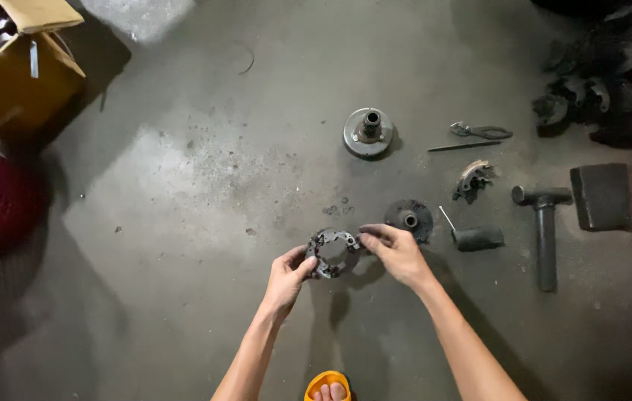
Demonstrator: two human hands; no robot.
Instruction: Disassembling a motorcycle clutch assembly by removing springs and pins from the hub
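Both my hands hold a dark metal ring-shaped part (333, 252) with lugs around its rim, just above the concrete floor. My left hand (288, 276) pinches its left edge with thumb and fingers. My right hand (396, 251) grips its right edge with the fingertips. Just beyond my right hand lies a dark round disc with a centre hub (409, 218).
On the floor: a grey round drum with a raised hub (368, 132), pliers (481, 131), a thin rod (464, 145), a curved shoe piece (472, 180), a screwdriver handle (477, 238), a T-shaped tool (545, 223), a dark block (602, 196). Cardboard box (22, 70) far left. My orange sandal (328, 386) below.
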